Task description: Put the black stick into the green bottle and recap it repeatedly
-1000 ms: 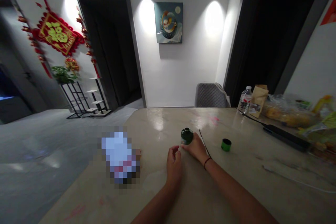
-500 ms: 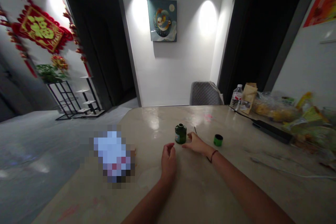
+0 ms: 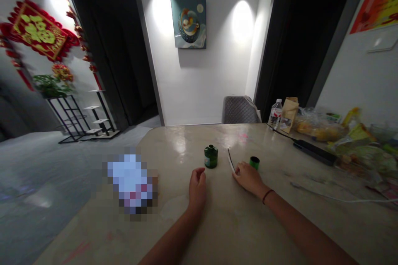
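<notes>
A small dark green bottle (image 3: 211, 156) stands upright on the beige table (image 3: 217, 223) with its mouth uncapped. Its green cap (image 3: 254, 162) sits apart to the right. Between them lies a thin black-and-white stick (image 3: 230, 160). My right hand (image 3: 248, 179) lies low on the table with its fingers stretched out, the fingertips at the near end of the stick and just left of the cap. My left hand (image 3: 197, 186) rests on the table in front of the bottle, a short way from it, with the fingers curled in; what is inside them is hidden.
A blurred-out patch (image 3: 130, 184) covers something at the table's left edge. Along the right side are a water bottle (image 3: 275, 114), a paper bag (image 3: 289, 109), plastic food bags (image 3: 345, 136), a black power strip (image 3: 314, 152) and a white cable (image 3: 336, 198). A grey chair (image 3: 240, 109) stands at the far end.
My right hand has left the green bottle and moved right to the stick and cap. The left hand has drawn back slightly. The view has turned a little to the right.
</notes>
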Demonstrator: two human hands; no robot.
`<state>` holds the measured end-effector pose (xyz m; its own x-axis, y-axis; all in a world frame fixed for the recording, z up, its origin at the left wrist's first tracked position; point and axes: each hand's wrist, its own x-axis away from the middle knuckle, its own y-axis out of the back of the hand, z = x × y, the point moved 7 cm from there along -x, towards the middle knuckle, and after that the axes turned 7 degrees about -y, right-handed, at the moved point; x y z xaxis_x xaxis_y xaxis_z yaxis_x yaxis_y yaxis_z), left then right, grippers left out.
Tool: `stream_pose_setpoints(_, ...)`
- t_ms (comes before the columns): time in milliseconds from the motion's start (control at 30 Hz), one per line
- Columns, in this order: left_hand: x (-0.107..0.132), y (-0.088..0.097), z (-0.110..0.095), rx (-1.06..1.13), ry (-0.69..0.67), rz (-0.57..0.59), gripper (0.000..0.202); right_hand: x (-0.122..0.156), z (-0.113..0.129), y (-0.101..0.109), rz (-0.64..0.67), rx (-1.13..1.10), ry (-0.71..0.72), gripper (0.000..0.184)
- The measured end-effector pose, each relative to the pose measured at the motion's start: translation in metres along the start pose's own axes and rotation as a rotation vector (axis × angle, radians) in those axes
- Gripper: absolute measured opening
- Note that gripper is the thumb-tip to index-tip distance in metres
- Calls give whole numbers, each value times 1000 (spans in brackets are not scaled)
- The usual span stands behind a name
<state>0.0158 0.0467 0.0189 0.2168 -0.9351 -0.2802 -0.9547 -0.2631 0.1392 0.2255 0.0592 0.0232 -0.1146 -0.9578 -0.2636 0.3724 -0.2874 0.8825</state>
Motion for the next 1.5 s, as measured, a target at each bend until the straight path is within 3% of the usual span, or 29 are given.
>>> stream_pose_setpoints(167, 0, 1, 2, -8, -2, -3, 21, -5, 2, 12, -40, 33, -52, 9)
stream_pose_setpoints(333, 0, 0, 2, -11, -10, 13, 21, -28, 11, 33, -86, -56, -121, 10)
stream_pose_setpoints(433, -1, 0, 2, -14, -3, 5, 20, -47, 30, 52, -120, -240, -58, 11)
stream_pose_setpoints(633, 0, 0, 3, -3, -3, -1, 21, -71, 72, 101, -330, -549, 46, 14)
stream_pose_setpoints(733, 1, 0, 2, 2, -16, 2, 20, -75, 89, 112, -390, -622, 90, 16)
stream_pose_setpoints(900, 1, -1, 1, 5, -3, 4, 19, -81, 102, 92, -328, -602, 120, 13)
stream_pose_setpoints(1133, 1, -2, 1, -12, -22, 17, 19, -77, 95, 46, -192, -404, 78, 13)
stream_pose_setpoints(1500, 1, -2, -2, 7, -16, 33, 22, -73, 90, 30, -139, -216, 101, 18)
